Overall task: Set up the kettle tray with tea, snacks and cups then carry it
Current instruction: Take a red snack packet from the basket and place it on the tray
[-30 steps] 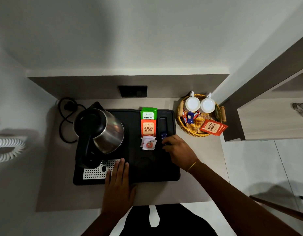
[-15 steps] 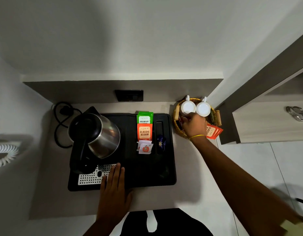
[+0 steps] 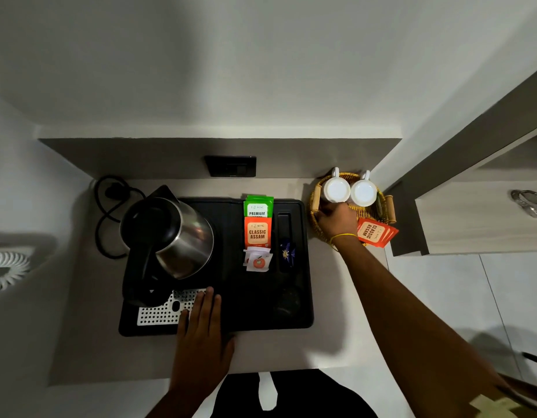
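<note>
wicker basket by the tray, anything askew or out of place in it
The orange Classic Assam sachets hang fanned and tilted over the near rim of the wicker basket, half outside it. Nothing looks spilled.

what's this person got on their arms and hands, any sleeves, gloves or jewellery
Both arms are bare as far as the view shows: no sleeves and no gloves. The right hand has a thin yellow bangle round its wrist. The left hand shows no ring, watch or band.
</note>
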